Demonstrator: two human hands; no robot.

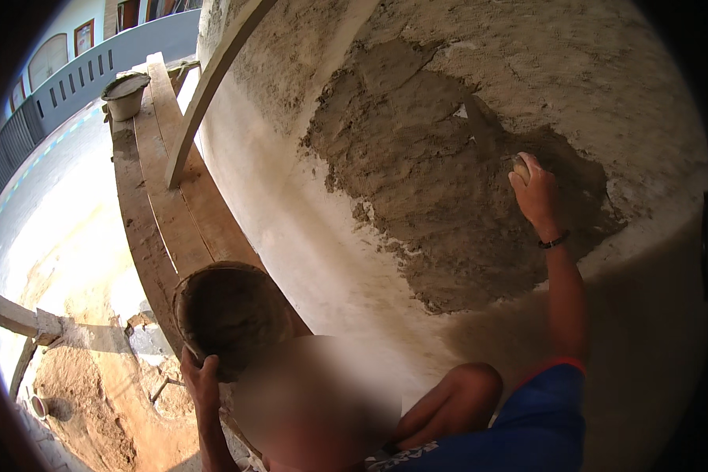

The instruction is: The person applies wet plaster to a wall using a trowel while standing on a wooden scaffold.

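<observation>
My right hand (pixel 535 193), with a dark band on its wrist, is closed round the handle of a trowel (pixel 481 130). The trowel's blade lies against a broad patch of dark, wet mortar (pixel 417 173) on the wall. At lower left, my left hand (pixel 202 383) grips the rim of a dark round bucket (pixel 179 311), thumb toward the inside. The bucket is on the wooden planks, and what looks like mortar coats its shadowed inside. A blurred area hides part of the bucket's near side.
Wooden planks (pixel 161 185) run along the wall (pixel 645 102), with a slanting wooden post (pixel 212 86) across them. A second bucket (pixel 124 106), filled with grey material, stands at their far end. Far below are a sand heap (pixel 86 401) and a beam (pixel 12 311).
</observation>
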